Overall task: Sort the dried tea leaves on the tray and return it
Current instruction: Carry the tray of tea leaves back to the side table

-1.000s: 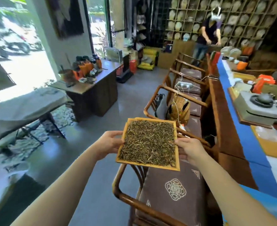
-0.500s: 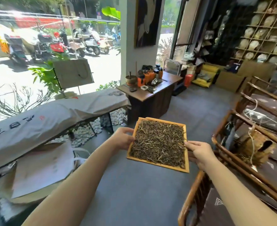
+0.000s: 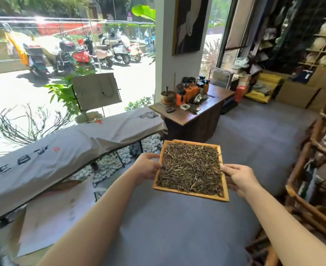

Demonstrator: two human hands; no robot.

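Long cloth-draped table left of the tray. Dark wooden side table beyond the tray. Square wooden tray held up over grey floor, dried tea leaves covering it. Left hand gripping the tray's left rim; right hand gripping its right rim.

Pale, matt wood for the square tray, smooth along its rim. Dry, wiry tea leaves, dull olive-brown with pale strands. Grey floor, matt like carpet. Dark, faintly glossy wood on the small surface; shiny metal bowl; glossy orange jars. Creased white cloth over the long bench. Smooth white pebbles. Polished brown wooden chair frames.
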